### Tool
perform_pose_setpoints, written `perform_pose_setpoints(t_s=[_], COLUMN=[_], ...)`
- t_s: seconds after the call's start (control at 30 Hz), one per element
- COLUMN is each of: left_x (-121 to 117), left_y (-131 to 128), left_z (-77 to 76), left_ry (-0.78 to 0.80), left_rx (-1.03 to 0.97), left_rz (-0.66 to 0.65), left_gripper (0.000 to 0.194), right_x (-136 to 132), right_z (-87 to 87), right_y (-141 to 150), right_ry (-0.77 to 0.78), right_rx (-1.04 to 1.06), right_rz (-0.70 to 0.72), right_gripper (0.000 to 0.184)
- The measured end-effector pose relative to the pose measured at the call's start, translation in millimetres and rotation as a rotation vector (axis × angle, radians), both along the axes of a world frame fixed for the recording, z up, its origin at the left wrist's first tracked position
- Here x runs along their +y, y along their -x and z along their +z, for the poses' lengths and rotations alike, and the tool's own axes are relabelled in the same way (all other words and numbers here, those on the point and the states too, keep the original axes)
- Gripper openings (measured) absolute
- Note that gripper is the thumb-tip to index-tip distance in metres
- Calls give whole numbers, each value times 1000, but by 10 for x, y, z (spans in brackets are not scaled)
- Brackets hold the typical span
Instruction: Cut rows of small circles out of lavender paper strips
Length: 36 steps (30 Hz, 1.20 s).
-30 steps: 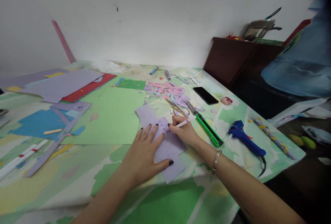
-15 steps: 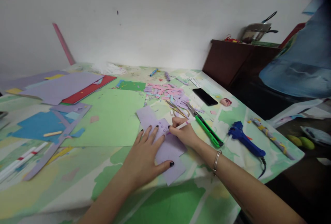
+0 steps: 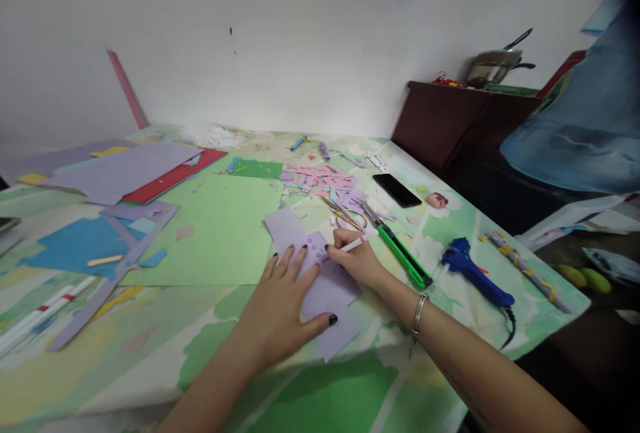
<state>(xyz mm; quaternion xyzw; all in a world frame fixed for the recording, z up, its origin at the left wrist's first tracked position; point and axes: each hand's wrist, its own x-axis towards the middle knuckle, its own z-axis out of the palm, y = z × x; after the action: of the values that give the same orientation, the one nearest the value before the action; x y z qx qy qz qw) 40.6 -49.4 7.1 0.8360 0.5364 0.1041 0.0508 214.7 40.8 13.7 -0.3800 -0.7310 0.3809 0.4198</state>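
Purple paper (image 3: 331,286) beneath left hand (image 3: 278,310)

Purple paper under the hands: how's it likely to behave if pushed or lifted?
Probably light and fairly floppy: the purple paper looks like thin sheet, with no visible thickness at its edges. Pushed sideways it may slide or buckle, though the left hand spread on it should resist that. Unlikely to roll, since it lies flat.
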Motion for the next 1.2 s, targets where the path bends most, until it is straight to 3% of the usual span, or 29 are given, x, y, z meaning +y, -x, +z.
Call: perform_pose_setpoints(t_s=[1.2], left_x=[14], left_y=[7], left_z=[-62], left_ry=[-17], left_rx=[15], left_rz=[5], left_gripper=[76], right_x=[13], right_z=[-11], right_y=[1], right_ry=[-26], right_rx=[-18], right_rz=[-4], right_gripper=[29])
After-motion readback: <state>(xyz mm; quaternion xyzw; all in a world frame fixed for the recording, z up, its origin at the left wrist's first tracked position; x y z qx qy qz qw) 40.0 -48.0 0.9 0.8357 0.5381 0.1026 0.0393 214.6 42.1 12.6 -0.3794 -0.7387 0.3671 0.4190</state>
